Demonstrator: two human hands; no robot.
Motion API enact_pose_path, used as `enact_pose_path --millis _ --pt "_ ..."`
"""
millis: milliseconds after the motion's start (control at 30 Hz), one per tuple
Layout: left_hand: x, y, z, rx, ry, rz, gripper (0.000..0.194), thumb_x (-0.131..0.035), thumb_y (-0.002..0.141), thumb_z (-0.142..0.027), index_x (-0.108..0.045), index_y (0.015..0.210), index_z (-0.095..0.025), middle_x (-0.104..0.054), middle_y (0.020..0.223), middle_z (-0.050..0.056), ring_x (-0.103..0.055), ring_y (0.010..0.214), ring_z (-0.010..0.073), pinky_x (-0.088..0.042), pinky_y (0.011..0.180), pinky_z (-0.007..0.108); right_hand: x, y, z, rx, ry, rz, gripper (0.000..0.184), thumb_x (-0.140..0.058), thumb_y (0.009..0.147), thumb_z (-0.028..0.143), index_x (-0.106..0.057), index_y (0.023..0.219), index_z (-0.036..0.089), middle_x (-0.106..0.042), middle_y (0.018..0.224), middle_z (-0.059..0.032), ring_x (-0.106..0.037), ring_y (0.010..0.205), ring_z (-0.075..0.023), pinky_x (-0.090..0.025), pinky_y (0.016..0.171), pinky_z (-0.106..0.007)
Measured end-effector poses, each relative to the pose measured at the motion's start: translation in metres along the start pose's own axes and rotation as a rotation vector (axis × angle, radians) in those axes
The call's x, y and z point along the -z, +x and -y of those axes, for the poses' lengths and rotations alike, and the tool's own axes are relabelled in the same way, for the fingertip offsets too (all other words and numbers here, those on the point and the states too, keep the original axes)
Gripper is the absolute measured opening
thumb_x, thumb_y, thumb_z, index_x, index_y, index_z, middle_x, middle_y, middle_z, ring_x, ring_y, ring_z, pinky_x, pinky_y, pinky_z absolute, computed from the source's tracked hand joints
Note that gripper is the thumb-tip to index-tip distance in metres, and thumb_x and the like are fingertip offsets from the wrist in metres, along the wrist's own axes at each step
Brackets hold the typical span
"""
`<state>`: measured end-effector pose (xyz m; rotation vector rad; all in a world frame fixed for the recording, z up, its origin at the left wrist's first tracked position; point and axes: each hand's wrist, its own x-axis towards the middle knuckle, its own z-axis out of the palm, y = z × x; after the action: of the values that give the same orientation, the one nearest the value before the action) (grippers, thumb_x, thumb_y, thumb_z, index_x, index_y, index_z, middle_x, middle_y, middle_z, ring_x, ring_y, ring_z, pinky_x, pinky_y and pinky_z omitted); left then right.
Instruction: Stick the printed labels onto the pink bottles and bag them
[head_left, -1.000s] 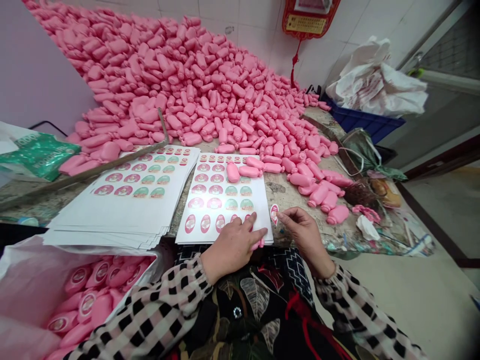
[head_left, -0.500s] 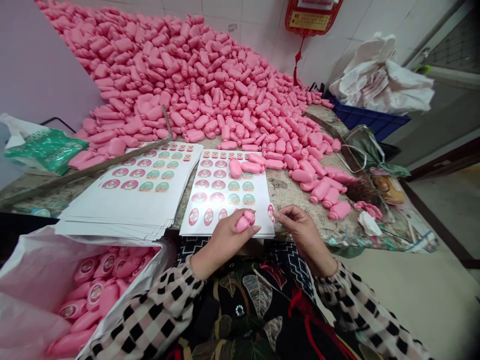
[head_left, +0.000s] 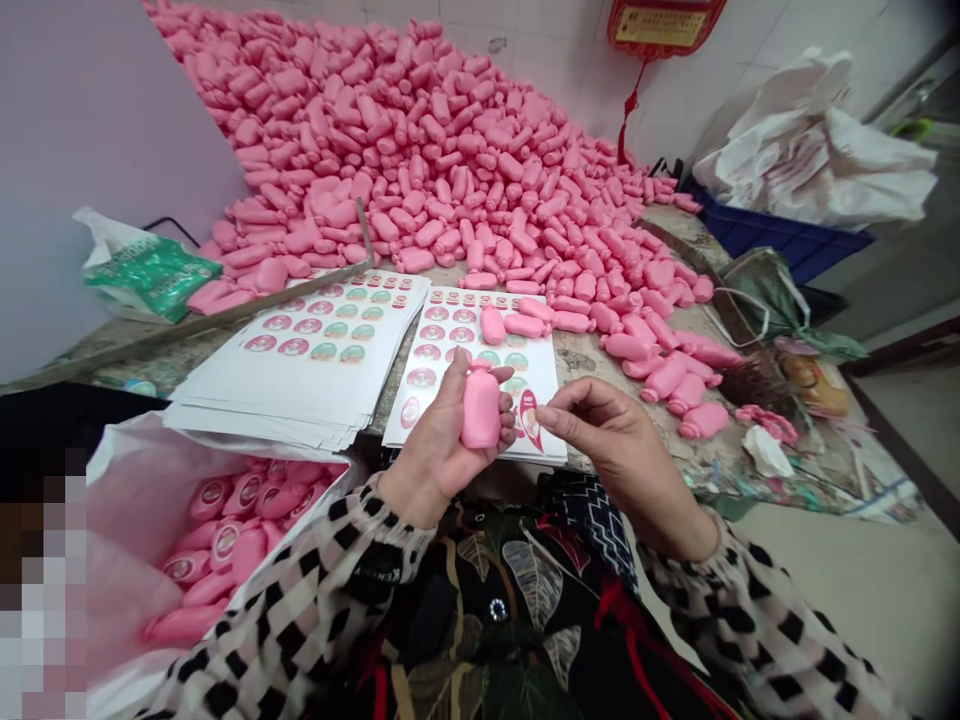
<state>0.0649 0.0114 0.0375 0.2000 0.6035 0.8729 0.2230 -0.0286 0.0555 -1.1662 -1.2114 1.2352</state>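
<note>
My left hand (head_left: 439, 440) cradles a pink plastic bottle (head_left: 481, 408) upright against its fingers, and the bottle's front shows no label. My right hand (head_left: 611, 440) is just to the right of the bottle, pinching a red-and-white oval label (head_left: 529, 420) at its fingertips. Both hands are above the near edge of a white sheet of printed oval labels (head_left: 544, 375), and some labels are gone from it. Several loose pink bottles (head_left: 525, 323) lie on the sheet's far end.
A huge heap of pink bottles (head_left: 420, 160) covers the far bench. To the left lie a stack of label sheets (head_left: 300, 400) and a white-lined bin of labelled bottles (head_left: 225, 530). A blue crate (head_left: 780, 230) with a white plastic bag (head_left: 825, 150) stands at the back right.
My left hand has raised the pink bottle from the sheet and turned it upright. The label in my right fingertips has moved left, closer to the bottle. The view has swung slightly.
</note>
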Motion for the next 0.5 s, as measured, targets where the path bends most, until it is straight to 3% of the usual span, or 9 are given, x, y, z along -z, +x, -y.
enact_pose_path --millis 233,500 --pt "0.011 0.001 0.013 0.047 -0.157 -0.08 0.051 -0.052 0.081 -0.058 -0.063 0.1 -0.012 -0.053 0.071 0.003 -0.054 0.06 0.0112 -0.05 0.055 0.023 -0.008 -0.014 -0.03 -0.007 -0.133 -0.033 0.016 -0.07 0.074 0.033 -0.061 0.074 0.02 -0.059 0.071 0.0014 -0.049 0.065 -0.012 -0.04 0.062 -0.026" --pt "0.008 -0.007 0.022 0.005 -0.058 -0.034 0.05 -0.043 0.087 -0.055 -0.064 0.096 -0.01 -0.055 0.068 0.003 -0.053 0.056 0.0101 -0.048 0.052 0.021 -0.013 -0.022 -0.027 0.04 -0.255 -0.048 0.017 -0.067 0.077 0.036 -0.061 0.075 0.02 -0.06 0.071 0.0002 -0.05 0.064 -0.0131 -0.04 0.06 -0.026"
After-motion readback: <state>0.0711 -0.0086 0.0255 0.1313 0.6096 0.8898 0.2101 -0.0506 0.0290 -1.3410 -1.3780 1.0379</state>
